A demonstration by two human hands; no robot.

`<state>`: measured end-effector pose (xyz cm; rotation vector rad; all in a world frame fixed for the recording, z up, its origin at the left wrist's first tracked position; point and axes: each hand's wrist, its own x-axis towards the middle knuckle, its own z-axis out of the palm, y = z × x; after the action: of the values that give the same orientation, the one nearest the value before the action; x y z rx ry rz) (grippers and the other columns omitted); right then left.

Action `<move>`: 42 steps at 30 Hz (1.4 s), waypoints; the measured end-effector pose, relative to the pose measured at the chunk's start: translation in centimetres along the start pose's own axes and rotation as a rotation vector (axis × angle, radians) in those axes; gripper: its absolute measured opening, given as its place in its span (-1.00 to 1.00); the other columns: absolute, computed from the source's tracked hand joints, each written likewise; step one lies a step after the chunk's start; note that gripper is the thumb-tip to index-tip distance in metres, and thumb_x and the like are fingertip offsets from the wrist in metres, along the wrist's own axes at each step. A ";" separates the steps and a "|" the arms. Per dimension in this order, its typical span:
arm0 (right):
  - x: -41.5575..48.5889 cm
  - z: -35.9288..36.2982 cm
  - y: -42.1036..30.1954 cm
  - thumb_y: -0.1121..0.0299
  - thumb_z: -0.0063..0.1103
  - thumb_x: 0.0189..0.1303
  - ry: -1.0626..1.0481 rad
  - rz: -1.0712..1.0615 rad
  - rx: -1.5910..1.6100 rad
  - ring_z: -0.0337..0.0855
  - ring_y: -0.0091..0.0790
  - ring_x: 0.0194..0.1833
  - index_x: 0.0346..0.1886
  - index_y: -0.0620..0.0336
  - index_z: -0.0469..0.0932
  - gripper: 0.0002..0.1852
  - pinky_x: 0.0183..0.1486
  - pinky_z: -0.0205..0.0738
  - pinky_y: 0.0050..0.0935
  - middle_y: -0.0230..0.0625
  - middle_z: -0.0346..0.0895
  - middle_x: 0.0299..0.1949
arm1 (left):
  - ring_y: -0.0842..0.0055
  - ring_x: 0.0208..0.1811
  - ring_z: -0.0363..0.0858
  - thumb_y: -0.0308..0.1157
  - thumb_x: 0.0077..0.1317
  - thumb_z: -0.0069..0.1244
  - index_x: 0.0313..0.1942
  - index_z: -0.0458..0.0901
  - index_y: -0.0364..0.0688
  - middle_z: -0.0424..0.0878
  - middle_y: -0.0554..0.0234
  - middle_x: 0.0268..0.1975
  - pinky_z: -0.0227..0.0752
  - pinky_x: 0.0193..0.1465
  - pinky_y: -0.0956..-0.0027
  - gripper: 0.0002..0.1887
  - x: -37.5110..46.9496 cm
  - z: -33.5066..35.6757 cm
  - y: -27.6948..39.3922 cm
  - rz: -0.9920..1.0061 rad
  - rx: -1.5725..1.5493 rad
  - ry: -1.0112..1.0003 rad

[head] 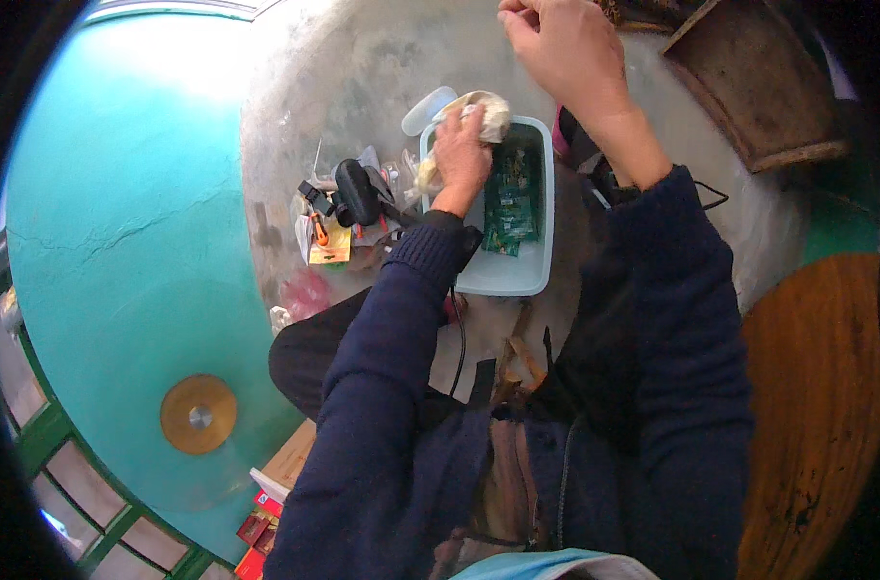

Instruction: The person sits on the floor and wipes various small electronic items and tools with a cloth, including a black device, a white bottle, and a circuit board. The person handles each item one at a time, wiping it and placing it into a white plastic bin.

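Observation:
My left hand (463, 158) is over the left rim of a pale blue plastic tub (503, 281), gripping a crumpled cream cloth or bag (492, 116). Part of that cream material also hangs below the fingers at the rim. Inside the tub lie several green printed packets (514, 206), partly in my hand's shadow. A translucent bluish plastic piece (429, 110) rests on the floor behind the tub's far left corner. Raised high at the top edge of the view, my right hand (566, 51) has its fingers curled in, and no object shows in it.
Left of the tub sit a black case (357, 192), an orange-handled tool (319, 230) on a yellow card (331, 245) and a pink plastic bag (306, 292). A wooden tray-like box (755, 80) stands far right, a brown wooden surface (817, 420) nearer. A turquoise wall (128, 217) borders the left.

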<state>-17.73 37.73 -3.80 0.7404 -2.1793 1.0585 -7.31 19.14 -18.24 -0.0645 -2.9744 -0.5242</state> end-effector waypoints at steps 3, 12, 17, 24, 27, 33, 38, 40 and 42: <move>0.1 0.5 0.8 0.38 0.29 0.20 -0.003 -0.047 0.027 0.65 -0.23 -0.20 -0.16 0.17 0.67 -0.83 -0.10 0.57 -0.26 -0.26 0.65 -0.23 | 0.08 0.08 0.53 -0.47 0.11 0.14 0.19 0.62 0.10 0.52 0.17 0.21 0.49 0.11 0.08 -0.43 0.3 0.0 2.5 0.216 0.033 -0.076; 1.9 1.5 -2.5 0.37 0.27 0.21 0.001 0.064 -0.040 0.69 -0.17 -0.21 -0.15 0.15 0.68 -0.83 -0.10 0.60 -0.23 -0.20 0.67 -0.25 | 0.33 0.13 0.52 -0.32 0.32 -0.03 0.13 0.66 0.33 0.56 0.38 0.01 0.45 -0.14 0.25 -0.59 -8.0 -1.8 4.0 0.871 0.064 -0.466; 2.7 1.3 -5.1 0.36 0.26 0.21 -0.039 0.143 -0.082 0.71 -0.13 -0.21 -0.15 0.13 0.69 -0.83 -0.11 0.63 -0.20 -0.17 0.69 -0.26 | 0.38 0.22 0.46 -0.24 0.32 0.00 0.08 0.67 0.39 0.47 0.35 0.14 0.38 -0.04 0.17 -0.65 -18.0 -5.9 1.4 1.000 0.113 -0.788; 3.1 2.3 -8.5 0.35 0.24 0.22 -0.143 0.227 -0.141 0.75 -0.07 -0.22 -0.15 0.11 0.71 -0.82 -0.12 0.66 -0.17 -0.12 0.72 -0.28 | 0.36 0.23 0.44 -0.23 0.22 0.07 -0.21 0.79 0.17 0.57 0.41 0.06 0.33 0.15 0.17 -0.82 -18.1 -13.0 -8.9 0.824 0.424 -0.805; 3.1 3.8 -10.2 0.34 0.23 0.22 -0.240 0.227 -0.179 0.77 -0.04 -0.23 -0.15 0.10 0.72 -0.82 -0.12 0.67 -0.15 -0.10 0.73 -0.28 | 0.37 0.08 0.50 -0.30 0.21 0.07 -0.19 0.77 0.15 0.56 0.36 -0.06 0.37 0.01 0.19 -0.80 -15.3 -18.3 -9.6 0.561 0.648 -0.755; 1.7 7.8 -14.5 0.42 0.43 -0.02 -0.753 0.050 -0.126 0.81 -0.12 -0.10 -0.20 0.11 0.75 -0.76 -0.14 0.72 -0.18 -0.14 0.76 -0.17 | 0.08 -0.01 0.54 -0.60 0.02 0.13 0.11 0.64 0.00 0.55 0.08 -0.07 0.46 0.04 0.06 -0.43 -10.0 -25.9 -5.1 0.274 -0.013 -0.433; -1.9 11.1 -18.5 0.30 0.36 0.09 -0.910 -0.063 -0.057 0.80 -0.04 -0.26 -0.30 0.13 0.70 -0.84 -0.26 0.69 -0.10 -0.11 0.72 -0.37 | 0.16 0.11 0.57 -0.31 0.22 0.11 0.04 0.71 0.09 0.60 0.12 0.07 0.49 0.05 0.17 -0.65 -11.0 -22.1 -5.3 0.382 0.323 -0.640; -3.6 11.9 -19.7 0.33 0.31 0.08 -1.117 -0.116 -0.070 0.81 -0.07 -0.24 -0.33 0.13 0.74 -0.86 -0.25 0.70 -0.12 -0.10 0.74 -0.34 | 0.12 0.20 0.54 -0.25 0.23 0.12 0.04 0.69 -0.03 0.59 0.08 0.12 0.48 0.10 0.12 -0.64 -12.1 -18.5 -4.5 0.301 0.069 -0.544; -5.1 12.4 -20.9 0.33 0.29 0.09 -1.224 -0.112 -0.082 0.82 -0.10 -0.19 -0.32 0.13 0.77 -0.84 -0.24 0.70 -0.13 -0.14 0.76 -0.32 | 0.05 0.26 0.51 -0.26 0.16 0.17 0.10 0.64 -0.15 0.58 -0.04 0.19 0.43 0.21 0.04 -0.53 -13.7 -15.9 -3.6 0.265 -0.152 -0.507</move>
<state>-3.12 17.68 -3.52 1.7585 -3.0359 0.4263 7.84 9.98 -6.35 -0.6938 -3.3124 -0.7980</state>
